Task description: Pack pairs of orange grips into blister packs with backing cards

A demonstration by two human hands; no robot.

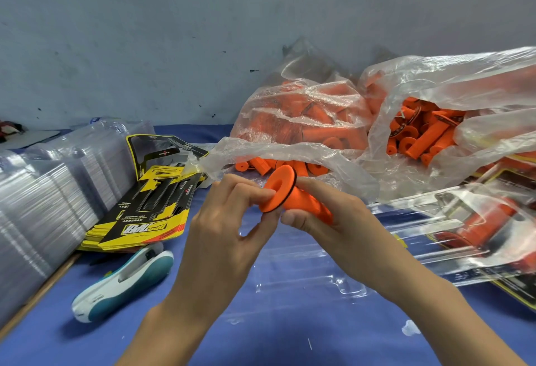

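Two bare hands meet over the blue-covered bench (203, 336), and between them is one orange rubber grip (293, 200) with a wide round flange, held in the air and not yet packed. Beneath the hands, an empty clear plastic blister tray (304, 274) lies open on the bench, its moulded pockets hard to make out against the cloth. The left hand (223, 220) pinches the flange, fingers (255, 191) curled onto its rim with the thumb below. The right hand (333, 220) wraps the barrel, fingers (319, 188) closed over the top of it.

This looks like the first step of a pack: one grip is being checked or turned before it goes into the tray. The next move calls for lowering it into a pocket with the flange at the matching end, then fetching a second grip.

To the left lie a white-and-teal hand tool (124, 281), a fanned pile of yellow-and-black backing cards (145, 211) and stacks of clear blister shells (43, 206). To the right are finished packs (478, 229). Beyond the hands, clear plastic bags (304, 121) slump open, full of loose orange grips, against a grey wall (174, 31).
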